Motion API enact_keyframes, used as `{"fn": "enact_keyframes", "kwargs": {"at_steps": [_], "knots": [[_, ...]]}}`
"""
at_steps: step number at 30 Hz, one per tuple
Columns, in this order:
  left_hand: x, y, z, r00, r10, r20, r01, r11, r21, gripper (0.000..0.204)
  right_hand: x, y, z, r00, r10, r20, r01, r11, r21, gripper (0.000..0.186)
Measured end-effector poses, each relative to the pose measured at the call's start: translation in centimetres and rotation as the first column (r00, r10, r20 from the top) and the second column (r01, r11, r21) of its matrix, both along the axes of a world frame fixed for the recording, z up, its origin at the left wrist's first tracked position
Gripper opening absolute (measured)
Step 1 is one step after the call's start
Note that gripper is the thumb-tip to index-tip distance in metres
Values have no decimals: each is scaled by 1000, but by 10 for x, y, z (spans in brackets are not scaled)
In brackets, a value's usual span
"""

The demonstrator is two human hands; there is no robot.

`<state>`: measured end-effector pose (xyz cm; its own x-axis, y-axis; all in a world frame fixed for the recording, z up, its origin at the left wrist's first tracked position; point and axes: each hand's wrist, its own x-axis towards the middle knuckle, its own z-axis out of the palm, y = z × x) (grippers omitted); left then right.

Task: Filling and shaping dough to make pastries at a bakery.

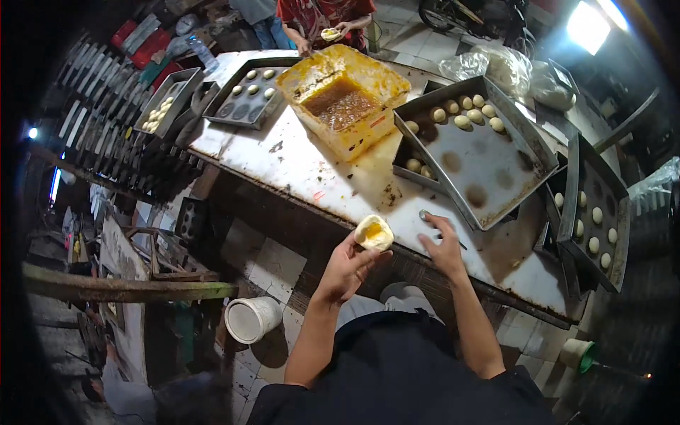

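Observation:
My left hand (344, 268) is closed around a flattened piece of pale dough (374, 233), cupped with a dab of orange-yellow filling in its middle. My right hand (445, 248) is just over the near edge of the white table (304, 170), thumb and forefinger apart. Beside its knuckles shows the dark end of a thin stick-like tool (462, 246); the rest is hidden by the hand. Beyond both hands, a yellow-smeared plastic tub (354, 147) holds brownish-orange filling (340, 101).
A large metal tray (489, 163) with dough balls rests tilted on another at right; more trays (597, 212) lean farther right. Far left are two trays (244, 92) of dough balls. A person (326, 18) opposite holds dough. A white bucket (251, 319) lies on the floor.

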<state>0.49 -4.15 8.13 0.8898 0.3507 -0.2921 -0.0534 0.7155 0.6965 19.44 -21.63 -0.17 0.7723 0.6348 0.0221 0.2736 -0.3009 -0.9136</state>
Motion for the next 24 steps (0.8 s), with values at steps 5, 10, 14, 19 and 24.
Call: {"fn": "enact_keyframes", "kwargs": {"at_steps": [5,10,14,19,24], "knots": [[-71,-45,47,997,-76,4,72,964,255,56,-94,14,101,753,552,-357,-298,771,563,59],[-155,-57,43,994,79,-71,-52,945,323,40,-194,-3,141,844,490,-219,-348,810,471,37],[-190,-87,37,939,287,191,-284,958,-47,33,-254,-26,150,823,503,-265,-372,829,418,21],[-221,-133,32,939,293,181,-322,933,162,27,-282,-63,136,758,324,-566,-55,897,439,19],[-221,-176,51,952,245,186,-307,750,586,32,-288,-112,148,873,339,-350,-156,874,460,12]]}}
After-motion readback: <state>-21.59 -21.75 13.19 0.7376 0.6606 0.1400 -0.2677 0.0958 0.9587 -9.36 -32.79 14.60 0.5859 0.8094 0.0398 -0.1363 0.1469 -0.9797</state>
